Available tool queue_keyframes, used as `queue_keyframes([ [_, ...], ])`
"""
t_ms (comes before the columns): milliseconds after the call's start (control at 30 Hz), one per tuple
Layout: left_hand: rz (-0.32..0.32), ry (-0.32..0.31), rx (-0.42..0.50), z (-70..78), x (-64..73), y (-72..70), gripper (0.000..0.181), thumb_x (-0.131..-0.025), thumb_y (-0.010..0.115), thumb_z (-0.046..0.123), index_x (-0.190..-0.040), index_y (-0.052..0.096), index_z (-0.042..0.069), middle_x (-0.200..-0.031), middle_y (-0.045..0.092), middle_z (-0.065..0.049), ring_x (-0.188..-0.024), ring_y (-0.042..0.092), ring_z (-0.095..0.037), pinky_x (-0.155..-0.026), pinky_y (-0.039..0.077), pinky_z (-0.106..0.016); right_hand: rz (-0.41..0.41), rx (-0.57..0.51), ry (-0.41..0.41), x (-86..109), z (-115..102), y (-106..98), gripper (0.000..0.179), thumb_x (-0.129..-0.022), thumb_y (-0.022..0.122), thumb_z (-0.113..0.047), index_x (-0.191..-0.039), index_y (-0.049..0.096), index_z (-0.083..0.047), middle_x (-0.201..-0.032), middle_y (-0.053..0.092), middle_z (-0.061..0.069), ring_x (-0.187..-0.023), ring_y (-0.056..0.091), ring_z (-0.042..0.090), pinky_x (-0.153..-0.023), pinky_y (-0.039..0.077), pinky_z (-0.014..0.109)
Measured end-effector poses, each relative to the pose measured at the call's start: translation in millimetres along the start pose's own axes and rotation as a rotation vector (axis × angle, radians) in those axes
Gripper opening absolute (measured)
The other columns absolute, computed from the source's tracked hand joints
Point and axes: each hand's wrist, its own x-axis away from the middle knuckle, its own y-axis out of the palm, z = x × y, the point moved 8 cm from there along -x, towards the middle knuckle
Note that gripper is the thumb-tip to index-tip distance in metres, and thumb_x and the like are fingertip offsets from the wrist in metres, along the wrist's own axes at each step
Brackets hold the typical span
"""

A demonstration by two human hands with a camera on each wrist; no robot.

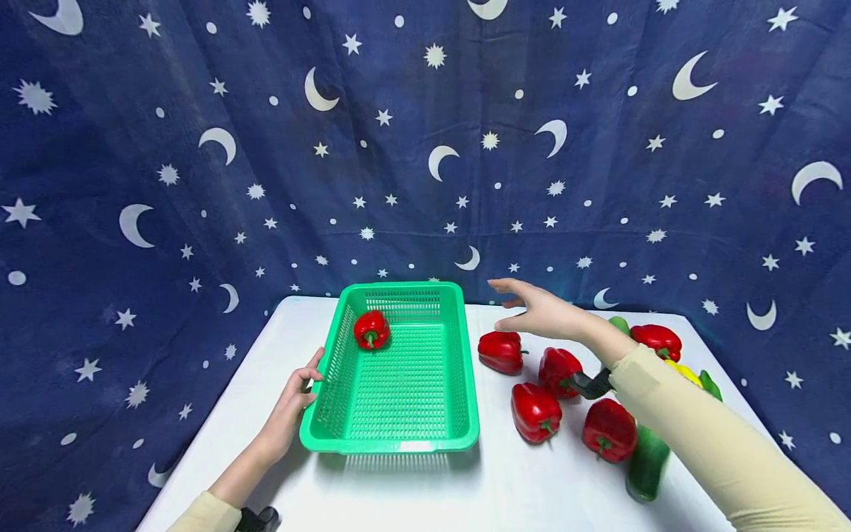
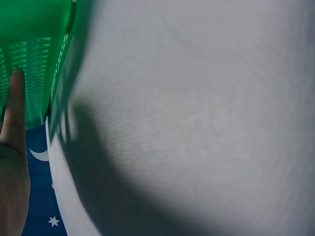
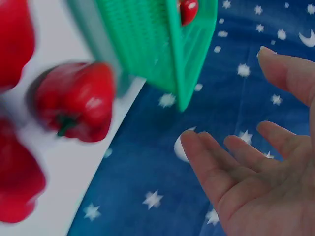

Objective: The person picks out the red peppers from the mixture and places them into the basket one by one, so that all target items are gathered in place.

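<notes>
A green plastic basket (image 1: 399,445) stands on the white table, with one red bell pepper (image 1: 371,330) in its far left corner. My left hand (image 1: 290,406) touches the basket's left side; in the left wrist view a straight finger (image 2: 16,98) lies against the slotted wall. Right of the basket my right hand (image 1: 541,312) is raised, its fingers spread and nothing held. Just below it lies the nearest red bell pepper (image 1: 501,352). More red bell peppers lie closer to me, including one (image 1: 535,412) at the front and another (image 1: 609,430) farther right.
A dark green cucumber-like vegetable (image 1: 648,464) lies at the right, partly behind my sleeve. Beyond the forearm are another red bell pepper (image 1: 657,340), something yellow (image 1: 685,373) and green produce (image 1: 710,385). A blue star-and-moon cloth (image 1: 399,185) hangs behind the table.
</notes>
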Motion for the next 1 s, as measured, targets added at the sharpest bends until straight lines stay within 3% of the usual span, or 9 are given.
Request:
queue_keyframes([
  [300,0.001,-0.013,-0.026,1.9,0.0,-0.2,0.026,-0.094,0.032,-0.004,-0.119,0.035,-0.005,-0.171,0.01,-0.014,-0.154,-0.002,-0.04,-0.106,0.022,-0.013,0.015,-0.002,0.057,37.0,48,-15,0.088,-0.091,0.076,-0.03,-0.161,0.026,-0.011,-0.162,0.028,0.023,-0.143,0.037,0.047,-0.102,0.044,0.058],
  [567,0.02,-0.011,-0.064,5.1,-4.1,-0.3,0.026,-0.093,0.032,-0.006,-0.118,0.038,-0.005,-0.17,0.012,-0.013,-0.154,0.0,-0.039,-0.108,0.02,-0.014,-0.019,-0.016,0.151,64.6,85,-15,0.093,-0.089,0.077,-0.03,-0.162,0.023,-0.01,-0.163,0.024,0.026,-0.144,0.032,0.05,-0.1,0.043,0.063],
  [800,0.027,0.0,-0.06,4.0,-2.3,-1.7,0.026,-0.092,0.032,-0.007,-0.117,0.038,-0.005,-0.17,0.012,-0.015,-0.154,0.001,-0.038,-0.106,0.021,-0.013,-0.036,-0.048,0.247,78.1,115,-14,0.097,-0.087,0.079,-0.032,-0.163,0.021,-0.014,-0.163,0.021,0.026,-0.144,0.029,0.052,-0.1,0.04,0.068],
  [1000,0.006,0.002,-0.032,3.6,-2.0,1.0,0.026,-0.093,0.031,-0.006,-0.118,0.036,-0.006,-0.17,0.012,-0.015,-0.154,0.001,-0.039,-0.106,0.024,-0.014,-0.071,-0.12,0.283,83.9,134,-13,0.1,-0.085,0.08,-0.029,-0.163,0.02,-0.016,-0.165,0.017,0.026,-0.145,0.025,0.053,-0.102,0.037,0.069],
])
